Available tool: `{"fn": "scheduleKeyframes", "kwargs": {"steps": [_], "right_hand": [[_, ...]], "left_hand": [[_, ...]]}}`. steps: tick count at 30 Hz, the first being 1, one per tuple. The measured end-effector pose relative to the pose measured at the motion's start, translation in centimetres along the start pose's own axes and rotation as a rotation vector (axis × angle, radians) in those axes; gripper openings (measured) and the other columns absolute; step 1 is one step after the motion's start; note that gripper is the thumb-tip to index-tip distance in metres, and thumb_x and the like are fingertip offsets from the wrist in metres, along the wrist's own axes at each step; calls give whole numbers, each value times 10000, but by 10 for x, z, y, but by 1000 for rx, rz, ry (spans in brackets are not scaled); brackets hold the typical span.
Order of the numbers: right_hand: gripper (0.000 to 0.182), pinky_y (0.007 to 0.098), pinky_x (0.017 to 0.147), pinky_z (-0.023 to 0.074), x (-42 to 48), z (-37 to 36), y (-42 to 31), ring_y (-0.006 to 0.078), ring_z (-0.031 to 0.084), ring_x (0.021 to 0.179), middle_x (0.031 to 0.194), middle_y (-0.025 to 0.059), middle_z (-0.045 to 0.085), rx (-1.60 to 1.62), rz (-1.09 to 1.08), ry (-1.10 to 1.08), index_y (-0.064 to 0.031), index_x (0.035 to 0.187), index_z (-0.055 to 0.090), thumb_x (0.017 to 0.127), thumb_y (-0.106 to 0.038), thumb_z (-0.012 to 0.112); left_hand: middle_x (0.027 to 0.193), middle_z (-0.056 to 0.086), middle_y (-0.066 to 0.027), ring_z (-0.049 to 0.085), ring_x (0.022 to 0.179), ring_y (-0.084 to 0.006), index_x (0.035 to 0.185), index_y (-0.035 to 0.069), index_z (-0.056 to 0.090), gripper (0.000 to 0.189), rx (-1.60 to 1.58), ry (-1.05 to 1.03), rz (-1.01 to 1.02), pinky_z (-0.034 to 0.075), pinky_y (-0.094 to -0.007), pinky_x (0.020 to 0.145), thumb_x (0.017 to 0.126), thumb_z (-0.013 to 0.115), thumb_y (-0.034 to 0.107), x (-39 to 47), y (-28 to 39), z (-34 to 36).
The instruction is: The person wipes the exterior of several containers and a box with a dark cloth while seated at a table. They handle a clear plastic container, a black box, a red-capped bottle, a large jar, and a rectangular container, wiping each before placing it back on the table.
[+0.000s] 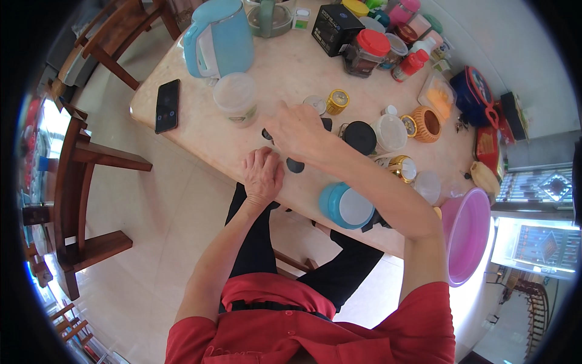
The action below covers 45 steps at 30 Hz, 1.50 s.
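Note:
My right hand (295,129) is over the table with its fingers bent downward. A small dark piece (267,134) shows at its fingertips; whether they grip it is hidden. My left hand (263,173) lies at the table's near edge with curled fingers, and its palm cannot be seen. Between the wrists is a dark round disc (295,165). A clear plastic jar (235,98) with a whitish lid stands beyond my left hand. Past my right hand are a round metal-looking lid (315,104) and a small gold-coloured jar (338,101). Another dark piece (326,123) is partly covered by that hand.
A blue kettle (227,41) and a phone (167,107) are at the left. Right of my forearm stand a black-lidded jar (359,138) and a white-lidded jar (391,133). A blue tub (334,204) sits near the front edge, a pink basin (466,236) at the right.

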State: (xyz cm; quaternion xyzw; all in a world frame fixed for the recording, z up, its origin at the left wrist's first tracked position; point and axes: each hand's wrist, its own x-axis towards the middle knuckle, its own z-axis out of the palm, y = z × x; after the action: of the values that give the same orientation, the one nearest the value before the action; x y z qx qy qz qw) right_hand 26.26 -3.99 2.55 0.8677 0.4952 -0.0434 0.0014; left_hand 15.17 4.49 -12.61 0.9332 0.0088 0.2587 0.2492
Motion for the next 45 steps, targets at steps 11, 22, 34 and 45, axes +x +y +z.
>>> {"fn": "scheduleKeyframes", "kwargs": {"steps": [11, 22, 34, 45], "right_hand": [[295, 419, 678, 503, -21, 7, 20, 347, 629, 756, 895, 161, 596, 171, 179, 138, -95, 1045, 600, 752, -84, 572], [359, 391, 756, 483, -158, -77, 163, 313, 600, 931, 982, 160, 628, -132, 650, 55, -114, 1072, 619, 729, -204, 679], [655, 426, 735, 509, -176, 52, 236, 330, 619, 938, 1038, 176, 591, -91, 634, -170, -119, 1156, 496, 612, -351, 776], [673, 408, 763, 496, -245, 27, 238, 330, 594, 930, 1035, 143, 581, -63, 672, -400, -109, 1143, 469, 546, -192, 767]], "left_hand": [[1050, 535, -107, 504, 966, -306, 947, 73, 575, 237, -11, 11, -3, 383, -418, 810, 725, 642, 122, -2, -3, 5], [1049, 536, -102, 496, 982, -302, 955, 67, 581, 229, -5, 23, 36, 368, -412, 840, 741, 641, 123, -2, -1, 8], [1051, 534, -119, 483, 979, -319, 972, 55, 573, 242, 18, -6, 48, 367, -423, 863, 747, 632, 122, -1, 2, 6], [1046, 537, -112, 491, 970, -314, 975, 62, 571, 241, 24, 13, 59, 370, -425, 861, 749, 627, 121, -1, 1, 10]]}}
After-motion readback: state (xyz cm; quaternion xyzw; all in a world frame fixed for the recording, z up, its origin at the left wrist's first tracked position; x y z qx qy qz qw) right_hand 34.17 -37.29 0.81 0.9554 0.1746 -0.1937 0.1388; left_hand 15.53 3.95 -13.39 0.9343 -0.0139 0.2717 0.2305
